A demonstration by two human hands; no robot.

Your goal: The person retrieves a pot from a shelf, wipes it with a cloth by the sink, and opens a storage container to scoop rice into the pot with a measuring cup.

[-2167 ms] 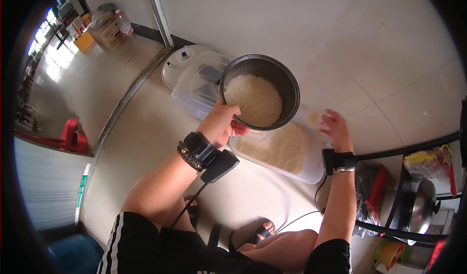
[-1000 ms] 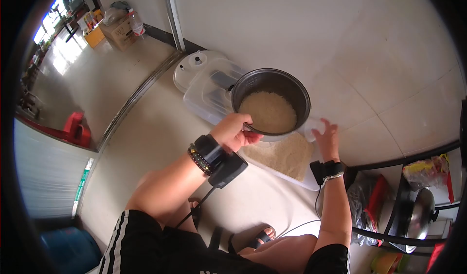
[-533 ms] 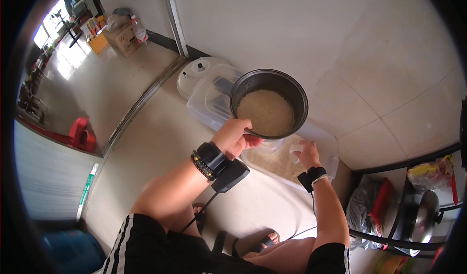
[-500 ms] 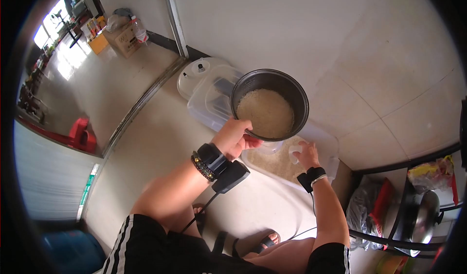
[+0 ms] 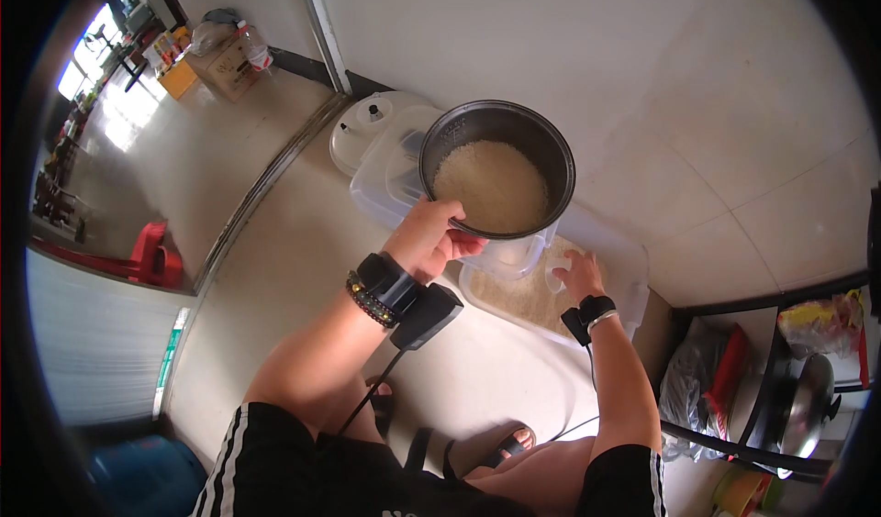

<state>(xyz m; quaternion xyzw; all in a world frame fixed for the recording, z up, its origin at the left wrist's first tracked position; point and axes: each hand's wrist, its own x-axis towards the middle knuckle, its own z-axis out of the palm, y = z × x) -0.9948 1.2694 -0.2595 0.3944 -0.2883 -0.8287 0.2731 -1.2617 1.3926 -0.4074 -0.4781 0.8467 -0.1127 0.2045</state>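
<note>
My left hand [image 5: 436, 242] grips the near rim of a dark rice cooker pot [image 5: 558, 164], thumb over the edge and fingers underneath. Pale rice [image 5: 491, 187] covers the bottom of the pot, which is held in the air. To the right and lower, my right hand [image 5: 582, 277] has its fingers closed on a small whitish cup [image 5: 554, 275]. That hand is inside a translucent storage bin [image 5: 635, 278] holding more rice [image 5: 509, 301]. Part of the bin is hidden behind the pot.
A translucent plastic lid [image 5: 374, 194] and a white rounded lid with dark knobs [image 5: 353, 145] lie left of the bin. A wall rises behind. At right stands a rack with bags [image 5: 697, 370] and a metal pot lid [image 5: 808, 407]. A blue container [image 5: 147, 476] is lower left.
The pot in my left hand has moved slightly away from me and to the left in view, uncovering more of the bin. My right hand keeps the cup in the bin.
</note>
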